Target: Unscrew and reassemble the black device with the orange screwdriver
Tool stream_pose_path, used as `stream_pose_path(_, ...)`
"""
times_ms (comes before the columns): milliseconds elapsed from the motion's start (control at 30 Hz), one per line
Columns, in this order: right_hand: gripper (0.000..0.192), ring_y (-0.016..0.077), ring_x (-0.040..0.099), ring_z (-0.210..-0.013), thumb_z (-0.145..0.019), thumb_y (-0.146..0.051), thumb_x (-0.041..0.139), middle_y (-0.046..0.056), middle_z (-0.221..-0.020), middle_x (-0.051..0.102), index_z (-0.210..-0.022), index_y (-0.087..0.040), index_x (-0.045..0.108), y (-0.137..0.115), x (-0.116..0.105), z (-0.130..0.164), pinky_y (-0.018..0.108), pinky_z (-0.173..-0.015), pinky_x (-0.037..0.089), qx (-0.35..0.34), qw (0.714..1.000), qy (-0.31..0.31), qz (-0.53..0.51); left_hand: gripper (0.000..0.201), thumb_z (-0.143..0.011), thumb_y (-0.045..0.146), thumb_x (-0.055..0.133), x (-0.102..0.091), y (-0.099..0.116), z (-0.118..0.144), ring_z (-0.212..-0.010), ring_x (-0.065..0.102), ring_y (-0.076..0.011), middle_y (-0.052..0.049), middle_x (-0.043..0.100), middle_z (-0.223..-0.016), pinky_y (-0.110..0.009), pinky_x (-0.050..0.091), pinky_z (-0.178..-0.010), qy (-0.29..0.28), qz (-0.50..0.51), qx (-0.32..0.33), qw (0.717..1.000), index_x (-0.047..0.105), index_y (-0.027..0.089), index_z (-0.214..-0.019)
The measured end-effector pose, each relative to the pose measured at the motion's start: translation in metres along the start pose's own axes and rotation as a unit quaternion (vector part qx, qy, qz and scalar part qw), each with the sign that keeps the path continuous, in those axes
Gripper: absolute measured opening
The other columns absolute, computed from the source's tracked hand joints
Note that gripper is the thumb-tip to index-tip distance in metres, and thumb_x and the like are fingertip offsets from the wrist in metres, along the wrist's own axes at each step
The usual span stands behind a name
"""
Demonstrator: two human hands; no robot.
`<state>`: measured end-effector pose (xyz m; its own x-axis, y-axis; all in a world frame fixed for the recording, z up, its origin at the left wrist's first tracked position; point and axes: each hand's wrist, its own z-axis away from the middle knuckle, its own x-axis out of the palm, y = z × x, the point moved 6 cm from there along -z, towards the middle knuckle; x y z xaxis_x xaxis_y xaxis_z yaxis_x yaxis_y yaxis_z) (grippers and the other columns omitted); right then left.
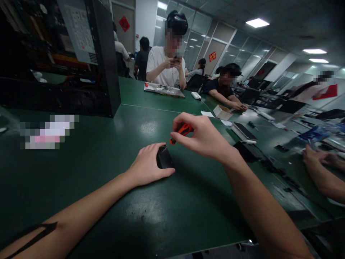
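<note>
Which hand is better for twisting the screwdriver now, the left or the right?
Probably the right hand: it grips the red-and-black screwdriver, whose shaft points down at the black box. The left hand is busy holding that box on the green table.

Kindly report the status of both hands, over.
Left hand around black box. Right hand holds orange screwdriver, tip at box. Large case stands apart.

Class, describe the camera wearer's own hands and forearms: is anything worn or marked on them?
The left hand and right hand are ungloved, with no ring visible. The right forearm shows no sleeve or band. The left forearm, also sleeveless, bears a thin, black, angular loop; whether strap or marking, I cannot tell.
</note>
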<state>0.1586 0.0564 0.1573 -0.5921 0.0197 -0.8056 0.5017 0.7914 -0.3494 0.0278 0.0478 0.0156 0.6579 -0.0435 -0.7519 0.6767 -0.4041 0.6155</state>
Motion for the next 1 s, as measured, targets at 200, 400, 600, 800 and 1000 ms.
stream_pose_path(200, 0.009, 0.0144, 0.063, -0.071, -0.088, -0.024, 0.068, 0.001, -0.08, 0.068, -0.087, -0.018, 0.061, 0.003, 0.005, -0.002, 0.026, -0.068, 0.046, 0.003, 1.0, -0.019, -0.018, 0.086, -0.073, 0.063, 0.074, 0.0, 0.0, 0.001, -0.129, 0.053, -0.0379, -0.011, 0.057, -0.142, -0.053, 0.04, -0.11, 0.005, -0.009, 0.008, 1.0, 0.047, 0.022, -0.144)
stream_pose_path(400, 0.02, 0.0179, 0.066, -0.091, -0.086, -0.011, 0.059, 0.007, -0.108, 0.068, -0.103, -0.019, 0.066, -0.004, 0.003, 0.0, 0.03, -0.083, 0.051, -0.036, 0.999, -0.032, -0.023, 0.086, -0.074, 0.062, 0.074, 0.0, 0.001, 0.0, -0.129, 0.053, -0.038, -0.013, 0.057, -0.142, -0.053, 0.041, -0.11, 0.007, -0.018, 0.008, 1.0, 0.046, 0.02, -0.144)
stream_pose_path(600, 0.01, 0.0183, 0.065, -0.088, -0.086, -0.013, 0.063, 0.006, -0.099, 0.068, -0.092, -0.018, 0.069, -0.009, 0.002, 0.001, 0.031, -0.081, 0.051, -0.047, 0.997, -0.056, 0.016, 0.085, -0.074, 0.062, 0.073, -0.001, 0.002, 0.001, -0.128, 0.054, -0.038, -0.013, 0.057, -0.142, -0.053, 0.041, -0.11, 0.002, -0.018, 0.009, 1.0, 0.047, 0.02, -0.144)
stream_pose_path(800, 0.031, 0.0169, 0.065, -0.097, -0.082, -0.001, 0.056, 0.009, -0.12, 0.064, -0.105, -0.018, 0.067, -0.016, 0.005, 0.004, 0.03, -0.086, 0.052, -0.065, 0.994, -0.083, -0.015, 0.083, -0.073, 0.058, 0.075, -0.001, 0.002, 0.001, -0.126, 0.055, -0.0369, -0.012, 0.058, -0.139, -0.053, 0.042, -0.109, 0.014, -0.021, 0.01, 1.0, 0.048, 0.022, -0.142)
stream_pose_path(1000, 0.009, 0.0176, 0.065, -0.087, -0.093, -0.019, 0.06, 0.006, -0.097, 0.069, -0.096, -0.017, 0.069, -0.016, 0.004, 0.004, 0.03, -0.079, 0.05, -0.058, 0.995, -0.077, 0.035, 0.082, -0.074, 0.059, 0.075, 0.0, 0.002, 0.001, -0.127, 0.055, -0.0372, -0.012, 0.058, -0.139, -0.054, 0.042, -0.108, 0.01, -0.024, 0.012, 1.0, 0.047, 0.021, -0.141)
